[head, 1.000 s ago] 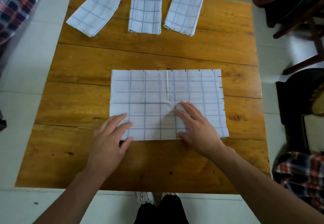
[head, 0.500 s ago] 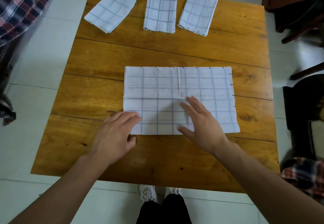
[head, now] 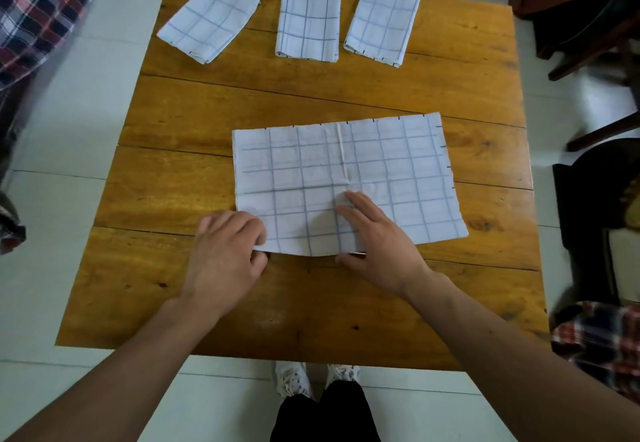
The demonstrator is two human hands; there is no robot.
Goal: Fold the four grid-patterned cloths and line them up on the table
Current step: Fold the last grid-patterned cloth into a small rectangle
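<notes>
Cloths: three folded (head: 308, 21), one spread (head: 381, 168); left hand (head: 227, 258) pinches corner, right hand (head: 379, 241) flat.

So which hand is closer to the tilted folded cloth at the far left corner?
Left. The left hand grips the half-folded cloth's near-left corner, on the tilted folded cloth's side; the right hand lies flat further right.

Three folded cloths (head: 308, 22) are being kept in a row along the far edge of the table (head: 194, 178). Nearer, a larger cloth (head: 381, 171) is lying flat, centre-right, with both hands placed at its near-left edge.
</notes>
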